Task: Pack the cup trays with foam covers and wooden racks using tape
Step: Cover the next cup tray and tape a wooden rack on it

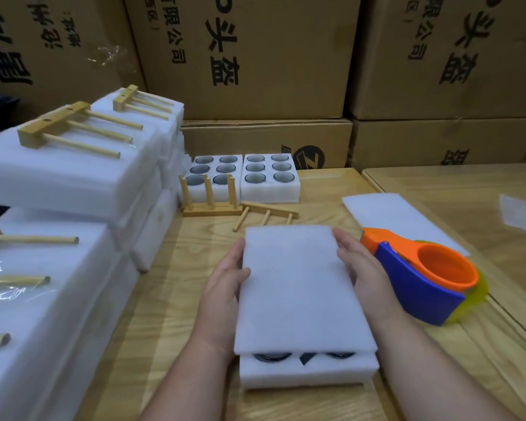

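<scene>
Two bare hands frame a white foam cover (pixel 301 287) at the centre of the wooden bench (pixel 176 299). The left hand (pixel 225 287) lies along the cover's left edge, fingers straight, thumb resting on top. The right hand (pixel 362 268) presses flat against the right edge, fingers extended; neither grip is clenched. The cover rests on a foam cup tray (pixel 308 372), and only dark slivers of cups show in the gap at the near end.

Farther back, two open foam trays (pixel 269 189) each hold six dark cups. A wooden rack (pixel 208 205) stands before them; another (pixel 268 211) lies flat beside it. An orange and blue tape dispenser (pixel 422 278) sits just right of the right hand, near a spare foam sheet (pixel 401 217). At left, stacked packed foam bundles (pixel 73 183) with racks on top run out of view. Cardboard boxes (pixel 255 56) fill the background.
</scene>
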`<state>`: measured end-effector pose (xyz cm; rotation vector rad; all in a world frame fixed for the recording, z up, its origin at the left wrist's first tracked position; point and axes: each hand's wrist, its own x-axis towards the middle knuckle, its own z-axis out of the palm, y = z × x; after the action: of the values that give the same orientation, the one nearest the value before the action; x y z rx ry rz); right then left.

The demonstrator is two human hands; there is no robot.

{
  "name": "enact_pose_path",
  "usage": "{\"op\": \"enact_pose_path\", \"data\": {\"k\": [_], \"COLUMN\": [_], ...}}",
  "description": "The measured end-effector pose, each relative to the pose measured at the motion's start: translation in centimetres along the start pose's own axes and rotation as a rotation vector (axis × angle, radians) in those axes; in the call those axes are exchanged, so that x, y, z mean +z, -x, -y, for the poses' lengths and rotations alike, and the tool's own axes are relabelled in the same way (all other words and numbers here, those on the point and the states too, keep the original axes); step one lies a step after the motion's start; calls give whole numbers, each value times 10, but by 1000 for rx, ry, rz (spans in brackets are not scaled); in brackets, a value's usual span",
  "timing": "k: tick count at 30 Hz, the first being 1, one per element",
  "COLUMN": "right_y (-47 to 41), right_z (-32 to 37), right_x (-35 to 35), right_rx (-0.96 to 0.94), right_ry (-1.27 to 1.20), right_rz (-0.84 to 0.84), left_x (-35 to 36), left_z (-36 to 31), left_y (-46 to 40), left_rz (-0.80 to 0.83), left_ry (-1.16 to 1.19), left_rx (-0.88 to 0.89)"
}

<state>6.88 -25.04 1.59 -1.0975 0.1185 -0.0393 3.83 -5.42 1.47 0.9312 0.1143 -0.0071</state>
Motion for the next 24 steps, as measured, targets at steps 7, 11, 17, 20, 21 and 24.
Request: {"op": "enact_pose_path", "data": {"k": [7,11,17,20,21,24], "right_y": [4,7,5,4,4,6], "right_z": [1,1,-3,-3,-4,-6], "right_x": [-1,-3,-8,-9,-10,-11], "right_rx": [7,8,21,20,18,8], "right_ry": [14,19,14,15,11,-3], "right_rz": [57,86,95,111,114,110], "left_x": [5,2,2,2,1,1], "left_z": [-1,-1,-2,-2,-1,-2], "left_y": [6,8,12,13,13,15], "left_rz": [37,46,52,49,54,60], "left_ry": [21,-24,-60,-55,-54,-49], "left_rx": [-14,-25,-10,-11,-13,-18]}}
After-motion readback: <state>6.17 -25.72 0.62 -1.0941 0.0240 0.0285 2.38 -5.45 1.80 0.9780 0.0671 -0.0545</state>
